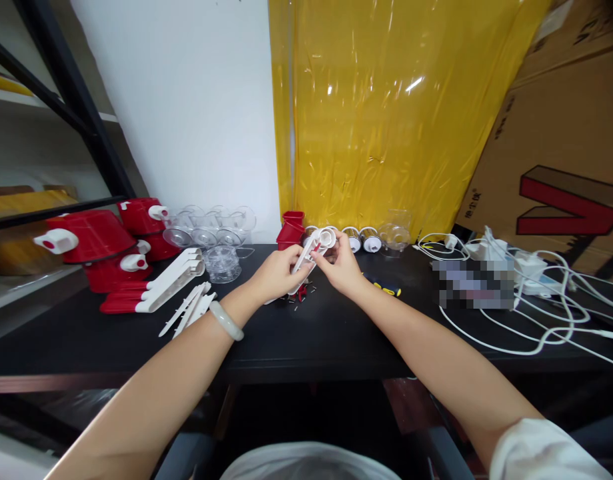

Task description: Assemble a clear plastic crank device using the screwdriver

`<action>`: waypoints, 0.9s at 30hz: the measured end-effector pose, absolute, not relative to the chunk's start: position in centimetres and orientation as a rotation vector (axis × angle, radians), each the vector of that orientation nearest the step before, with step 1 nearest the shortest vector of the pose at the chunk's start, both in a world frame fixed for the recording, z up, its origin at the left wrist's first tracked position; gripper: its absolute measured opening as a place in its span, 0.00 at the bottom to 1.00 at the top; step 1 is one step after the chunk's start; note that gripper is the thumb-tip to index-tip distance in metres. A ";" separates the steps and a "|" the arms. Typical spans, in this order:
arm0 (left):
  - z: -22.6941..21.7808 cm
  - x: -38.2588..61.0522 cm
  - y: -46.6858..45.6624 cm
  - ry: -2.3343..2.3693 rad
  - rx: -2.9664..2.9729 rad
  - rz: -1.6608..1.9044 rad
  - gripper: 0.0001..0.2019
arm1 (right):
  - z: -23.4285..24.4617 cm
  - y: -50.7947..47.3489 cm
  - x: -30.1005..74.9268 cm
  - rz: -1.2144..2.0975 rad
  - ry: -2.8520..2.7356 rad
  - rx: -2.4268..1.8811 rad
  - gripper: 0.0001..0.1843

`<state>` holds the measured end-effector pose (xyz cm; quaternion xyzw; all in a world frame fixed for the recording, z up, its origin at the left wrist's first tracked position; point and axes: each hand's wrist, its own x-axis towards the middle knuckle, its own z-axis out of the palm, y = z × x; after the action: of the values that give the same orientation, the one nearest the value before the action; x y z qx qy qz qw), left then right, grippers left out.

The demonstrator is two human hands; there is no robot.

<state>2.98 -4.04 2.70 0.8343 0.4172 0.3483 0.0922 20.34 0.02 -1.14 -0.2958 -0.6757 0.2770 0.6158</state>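
Your left hand (276, 272) was closed round the white handle piece (311, 253), held just above the black table (306, 340), centre-rear. Your right hand (342, 267) pinched its ring end, thumb & forefinger shut on it. Small screws (297, 295) lay loose directly beneath. Judged: this unit mid-assy, not finished. Red bowls (96, 237) w/ handles fitted sat at left. The stacked white handles (174, 280) & loose strips (189, 308) beside them looked unfitted, so work remained.

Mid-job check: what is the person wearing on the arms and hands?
Both hands are bare, no gloves. The left hand has a pale, smooth bangle round its wrist. The right hand has no wrist wear; a white sleeve covers that upper arm. No left sleeve shows.
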 end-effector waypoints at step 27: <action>3.0 1.6 -2.9 1.453 2.375 1.291 0.18 | -3.4 0.9 20.6 0.213 -2.193 -0.703 0.14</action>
<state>1.61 -2.90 3.01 0.7734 0.4731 0.4205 0.0364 20.63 0.91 -3.41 -0.2783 -0.8679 0.0843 0.4027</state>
